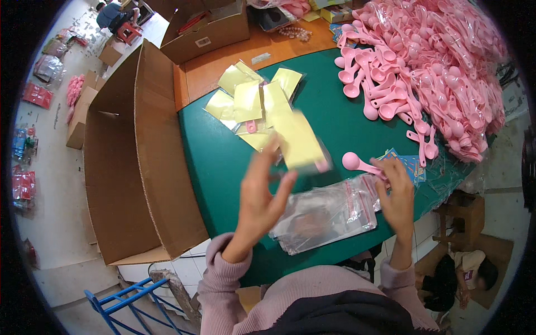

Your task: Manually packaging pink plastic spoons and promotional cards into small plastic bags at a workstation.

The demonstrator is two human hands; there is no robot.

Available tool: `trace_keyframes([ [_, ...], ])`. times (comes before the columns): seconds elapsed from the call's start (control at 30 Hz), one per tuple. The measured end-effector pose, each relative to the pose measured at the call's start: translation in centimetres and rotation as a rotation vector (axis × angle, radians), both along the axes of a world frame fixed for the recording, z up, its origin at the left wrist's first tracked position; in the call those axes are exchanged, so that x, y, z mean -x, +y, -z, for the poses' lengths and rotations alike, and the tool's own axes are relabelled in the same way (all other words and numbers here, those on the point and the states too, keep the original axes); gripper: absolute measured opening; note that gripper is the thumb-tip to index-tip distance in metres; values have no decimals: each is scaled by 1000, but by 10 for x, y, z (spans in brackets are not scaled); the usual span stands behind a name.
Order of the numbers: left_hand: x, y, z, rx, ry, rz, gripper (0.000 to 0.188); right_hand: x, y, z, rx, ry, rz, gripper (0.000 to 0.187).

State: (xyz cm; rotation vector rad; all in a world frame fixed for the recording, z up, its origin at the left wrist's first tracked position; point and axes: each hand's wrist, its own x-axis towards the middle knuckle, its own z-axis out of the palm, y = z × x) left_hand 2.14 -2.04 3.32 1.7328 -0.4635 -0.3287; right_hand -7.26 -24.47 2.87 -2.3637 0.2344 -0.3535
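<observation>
Pale floor [61, 234]; red stool [129, 34] upper left, blue metal frame [124, 298] lower left, wooden stool [472, 212] right.

The pink spoon [353, 161] looks smooth plastic, the clear bags [329, 215] glossy film, the carton [162, 151] matt cardboard.

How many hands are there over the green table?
2: the left hand, blurred, by a yellow packet, and the right hand, at the handle of a pink spoon. Neither is hidden.
</observation>
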Motion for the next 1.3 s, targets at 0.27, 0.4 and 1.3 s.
trace_keyframes([
  [0.27, 34, -23, 17, -572, -433, 223, 43, 1, -43, 31, 319, 122, 14, 29],
  [0.4, 16, -21, 31, -552, -683, 336, 35, -2, -28, 12, 308, 29, -107, 31],
  [1.3, 5, -25, 27, 341, 628, 256, 59, 25, 37, 2, -708, 226, -202, 20],
])
